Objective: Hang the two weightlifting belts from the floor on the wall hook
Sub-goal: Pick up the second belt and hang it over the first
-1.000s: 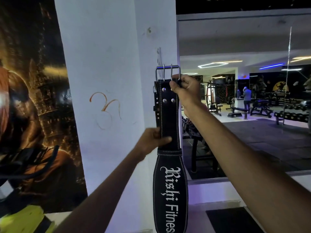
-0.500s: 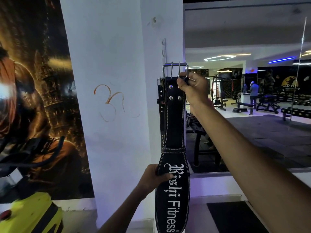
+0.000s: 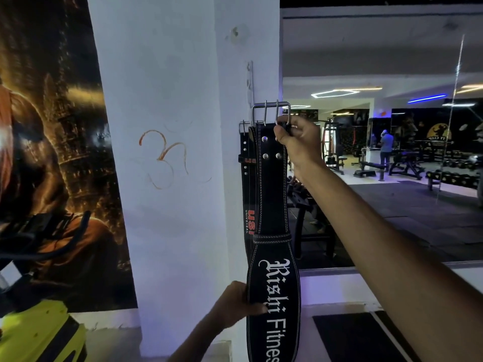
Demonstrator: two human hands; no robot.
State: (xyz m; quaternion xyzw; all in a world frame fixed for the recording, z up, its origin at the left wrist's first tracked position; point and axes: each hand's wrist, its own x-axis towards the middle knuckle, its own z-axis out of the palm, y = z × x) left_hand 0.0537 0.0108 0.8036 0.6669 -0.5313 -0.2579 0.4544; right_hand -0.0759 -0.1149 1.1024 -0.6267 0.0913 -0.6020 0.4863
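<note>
A black weightlifting belt (image 3: 271, 194) with white lettering hangs upright in front of the white pillar. My right hand (image 3: 298, 138) grips its top end just under the steel buckle (image 3: 271, 112). My left hand (image 3: 236, 303) pinches the wide lower part of the same belt at its left edge. Behind it a second black belt (image 3: 248, 189) with red letters hangs flat against the pillar, its own buckle at the top. A thin metal hook strip (image 3: 250, 79) is fixed to the pillar just above both buckles.
The white pillar (image 3: 167, 178) stands straight ahead with an orange mark on it. A large dark poster (image 3: 52, 152) covers the wall to the left. A wall mirror (image 3: 392, 165) on the right shows gym machines and a person. A yellow and black object (image 3: 39, 333) is at lower left.
My left hand has slid down the belt from its narrow part to the wide lettered part. My right hand and the buckle have stayed at about the same height below the hook strip.
</note>
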